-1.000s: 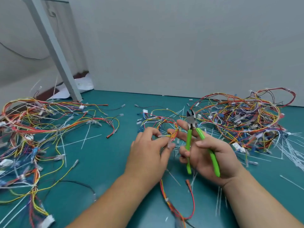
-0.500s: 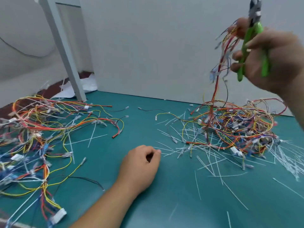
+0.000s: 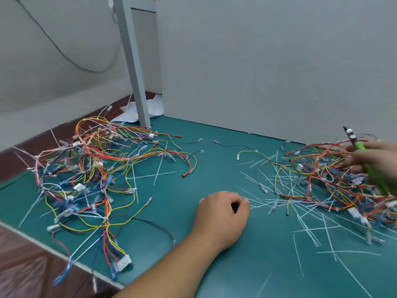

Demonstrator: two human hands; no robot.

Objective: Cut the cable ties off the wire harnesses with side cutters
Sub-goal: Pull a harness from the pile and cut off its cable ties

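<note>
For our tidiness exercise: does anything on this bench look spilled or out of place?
Yes. Cut cable ties lie strewn across the green mat beside the right harness pile, and wires of the left harness pile trail over the mat's edge.

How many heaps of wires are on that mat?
2: left heap by the mat's left edge, right heap beneath the right hand holding cutters; stray wires between.

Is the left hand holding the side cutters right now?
No: the left hand rests curled on the green mat, while the right hand grips the green-handled side cutters.
</note>
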